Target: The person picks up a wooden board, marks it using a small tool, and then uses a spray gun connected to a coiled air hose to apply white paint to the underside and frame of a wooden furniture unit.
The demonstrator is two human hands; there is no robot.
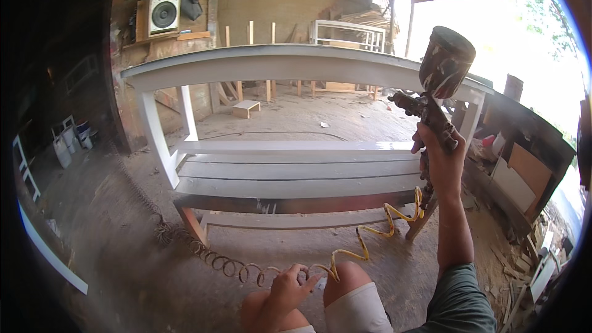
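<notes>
My right hand (pixel 439 148) is wrapped round the grip of a spray gun (pixel 439 117), raised at the right with its nozzle pointing left. A paint-stained cup (pixel 447 61) sits on top of the gun. From the gun's handle a yellow coiled air hose (pixel 364 243) runs down toward my knees. Low in the middle, the fingers of my left hand (pixel 290 287) are closed round the coiled hose, beside my knee. Before me stands a long table frame painted white (pixel 296 68). A bench with grey-white slats (pixel 296 169) is on the near side of it, its front edge partly dark.
Brown hose coils (pixel 203 253) trail across the dusty floor to the left. A dark curved panel (pixel 524 160) and wood scraps (pixel 530 265) lie at the right. On the back wall is a speaker (pixel 164 9). A small stool (pixel 246 109) stands beyond the table.
</notes>
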